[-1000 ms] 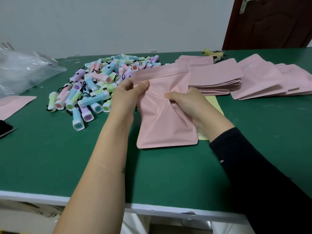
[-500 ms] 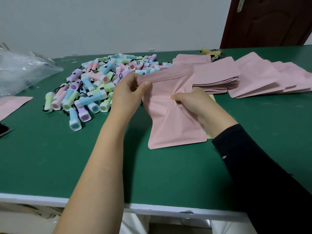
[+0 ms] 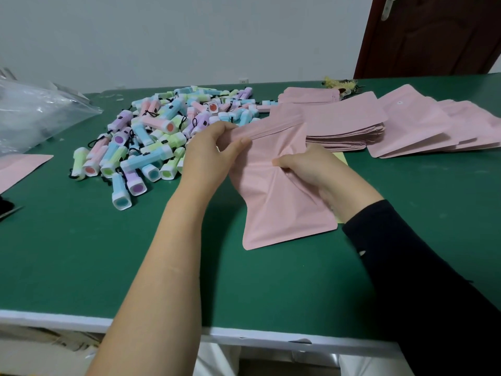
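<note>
Pink pouch [image 3: 282,202] in both our hands, mid-bench. Our left hand [image 3: 208,156] pinches its upper left corner at the zip strip, thumb in front and fingers curled behind. Our right hand [image 3: 311,169] pinches the front panel about halfway down, and creases fan out from that grip. Both grips are clamped on the pouch, which is raised and tilted at its top. Its bottom edge lies low towards us, though we cannot tell whether it touches the green bench [image 3: 81,253].

Just under the right grip, a pale yellow sheet [image 3: 340,158] shows from behind the pouch. A dark sleeve [image 3: 406,267] covers our right forearm, while the left forearm is bare.

Immediately left of the left grip, and beyond it, lies a heap of pastel flashlights [image 3: 151,142] in blue, green, pink and purple, several with black cords. Just beyond the right grip is a neat stack of pink pouches [image 3: 344,123]. Farther right of it, a second lot of fanned pouches [image 3: 423,128] overlaps across the bench.

Well to the left of both grips, a clear plastic bag [image 3: 35,118] lies crumpled at the bench's far corner, with another flat pink pouch [image 3: 19,169] just in front of it at the frame's edge. Far beyond the right grip a dark red door [image 3: 433,36] stands against a pale wall [image 3: 189,36].
</note>
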Tool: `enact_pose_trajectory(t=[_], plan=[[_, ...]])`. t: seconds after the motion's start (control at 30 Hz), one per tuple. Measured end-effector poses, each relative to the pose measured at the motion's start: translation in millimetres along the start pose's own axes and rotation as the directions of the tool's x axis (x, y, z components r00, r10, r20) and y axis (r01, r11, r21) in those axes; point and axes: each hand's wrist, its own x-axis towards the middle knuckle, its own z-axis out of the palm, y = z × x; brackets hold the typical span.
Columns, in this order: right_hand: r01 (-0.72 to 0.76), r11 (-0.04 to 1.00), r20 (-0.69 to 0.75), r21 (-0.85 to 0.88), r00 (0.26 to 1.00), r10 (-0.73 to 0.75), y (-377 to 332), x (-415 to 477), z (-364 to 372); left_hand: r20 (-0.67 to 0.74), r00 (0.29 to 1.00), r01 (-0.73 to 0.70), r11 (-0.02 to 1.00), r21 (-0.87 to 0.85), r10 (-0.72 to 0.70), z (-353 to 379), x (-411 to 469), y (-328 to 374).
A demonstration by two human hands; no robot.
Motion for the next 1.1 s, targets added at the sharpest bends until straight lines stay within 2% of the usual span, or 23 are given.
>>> enact_pose_trajectory(t=[0.37, 0.57, 0.73, 0.83, 0.97, 1.1], plan=[[0.018, 0.999, 0.033, -0.047, 0.999, -0.017, 2, 1, 2, 0.026, 1.000, -0.007, 0.998, 0.069, 0.005, 4, 0, 3], [0.017, 0.998, 0.103, -0.052, 0.995, -0.012, 2, -1, 10, 0.013, 1.000, -0.016, 0.991, 0.136, 0.014, 8, 0, 5], [0.037, 0.998, 0.106, -0.051, 0.994, -0.031, 2, 0, 11, 0.030, 0.999, 0.038, 0.995, 0.093, -0.041, 9, 1, 4], [0.102, 0.994, 0.088, 0.048, 0.990, -0.106, 3, -3, 11, 0.077, 0.996, 0.042, 0.998, 0.048, -0.046, 7, 0, 6], [0.183, 0.939, -0.021, 0.292, 0.983, -0.185, 1, -2, 8, 0.149, 0.988, 0.041, 0.999, -0.020, -0.038, 7, -5, 12], [0.248, 0.914, -0.087, 0.320, 0.969, -0.232, 1, -1, 7, 0.153, 0.988, 0.024, 0.999, -0.035, -0.018, 8, -6, 14]])
